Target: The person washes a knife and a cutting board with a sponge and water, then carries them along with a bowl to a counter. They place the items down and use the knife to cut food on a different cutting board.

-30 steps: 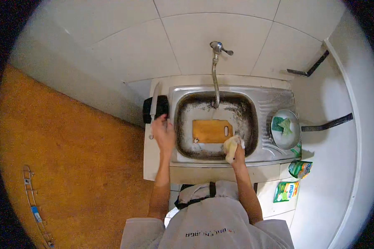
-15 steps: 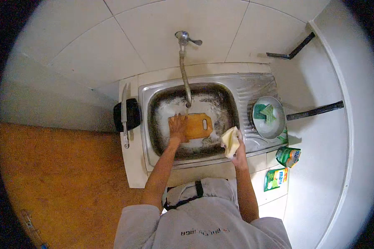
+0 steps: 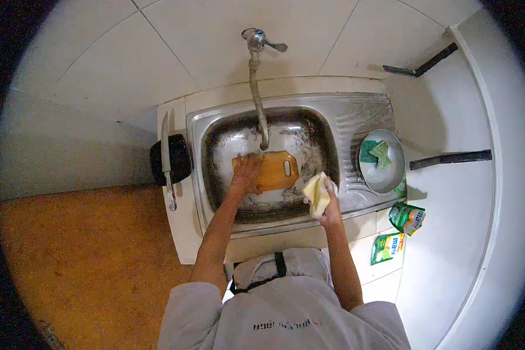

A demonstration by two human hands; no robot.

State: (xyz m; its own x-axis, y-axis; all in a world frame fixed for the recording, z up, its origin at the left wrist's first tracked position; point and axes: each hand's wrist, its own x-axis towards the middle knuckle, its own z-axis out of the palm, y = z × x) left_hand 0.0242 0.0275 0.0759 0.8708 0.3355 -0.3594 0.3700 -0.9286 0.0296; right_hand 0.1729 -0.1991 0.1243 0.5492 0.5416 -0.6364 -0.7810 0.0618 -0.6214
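A wooden cutting board [image 3: 273,170] with a slot handle on its right lies in the metal sink basin [image 3: 274,214]. My left hand [image 3: 247,174] rests on the board's left end, its fingers spread over the wood. Wrapped around a pale yellow sponge [image 3: 317,193], my right hand [image 3: 332,209] is over the sink's front right edge, apart from the board. White suds cling to the sponge and fingers. The faucet [image 3: 259,102] hangs down just behind the board, and no water can be made out flowing from it.
Left of the sink, a knife [image 3: 167,157] lies beside and partly over a black object [image 3: 179,158]. On the drainboard [image 3: 356,129] at right sits a bowl [image 3: 391,175] holding green sponges [image 3: 381,153]. Two green packets [image 3: 406,219] [image 3: 387,248] are near the right wall.
The view has shifted slightly. My right hand and the sponge have moved a little left, toward the board. My left hand stays on the board's left end.
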